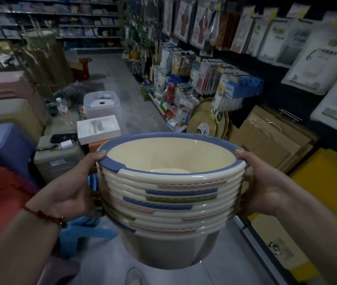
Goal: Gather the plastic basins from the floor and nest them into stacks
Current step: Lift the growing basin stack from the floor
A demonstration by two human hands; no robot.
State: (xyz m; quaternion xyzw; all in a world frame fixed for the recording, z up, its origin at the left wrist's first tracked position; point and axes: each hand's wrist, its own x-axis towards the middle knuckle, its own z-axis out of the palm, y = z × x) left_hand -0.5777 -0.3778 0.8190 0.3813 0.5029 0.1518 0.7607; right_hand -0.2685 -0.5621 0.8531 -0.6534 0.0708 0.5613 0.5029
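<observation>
1. Stack (169, 200) of nested basins is held up off the floor, between both hands, tilted slightly toward the camera.
2. Left hand (75, 188) grips the stack's left side: thumb hooked over the top rim, fingers curled under the rims.
3. Right hand (264, 186) grips the right side: thumb on the top rim, fingers wrapped round the rims below, partly hidden.
4. Top basin (171, 157) is cream inside with a blue rim; the rims below show cream with pink, blue and green strips.
5. Bracelet (46, 215), red cord, sits on the left wrist.
6. Stools (5, 145), blue, beige and pink, stand left of the left hand; a red one lies nearer, under the left forearm.
7. White box (98, 128) sits beyond the left hand, a phone (64, 138) just beside it.
8. Shelf (215, 79) of hanging packaged goods runs above and beyond the right hand.
9. Cardboard (270, 138) leans just beyond the right hand; gold trays (204, 120) stand beside it.
10. Floor (231, 264) shows grey tile under the stack.
</observation>
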